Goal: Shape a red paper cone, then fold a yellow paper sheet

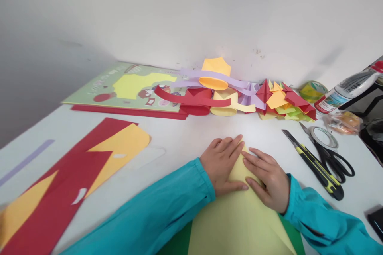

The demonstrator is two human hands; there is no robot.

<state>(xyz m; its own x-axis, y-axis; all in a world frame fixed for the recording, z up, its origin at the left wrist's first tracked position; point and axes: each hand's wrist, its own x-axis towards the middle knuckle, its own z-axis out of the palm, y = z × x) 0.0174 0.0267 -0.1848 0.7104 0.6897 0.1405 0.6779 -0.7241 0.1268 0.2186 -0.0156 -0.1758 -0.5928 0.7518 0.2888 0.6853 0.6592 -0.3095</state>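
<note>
A pale yellow sheet of paper (236, 223) lies at the front of the table, its far end narrowing to a folded point under both hands. My left hand (223, 165) rests flat across the left side of that point, fingers stretched forward and thumb out to the right. From the other side my right hand (267, 175) touches the paper with its fingertips and thumb, fingers extended. Beneath the sheet, green paper (291, 233) shows at both sides. The tip of the fold is partly hidden by my fingers.
To the right lie a utility knife (314, 165), black scissors (330, 157) and a tape roll (323, 137), near a plastic bottle (344, 89). Folded paper pieces (279, 99) and paper rings (196, 101) line the wall. Red paper (72, 171) and orange paper (119, 143) lie left.
</note>
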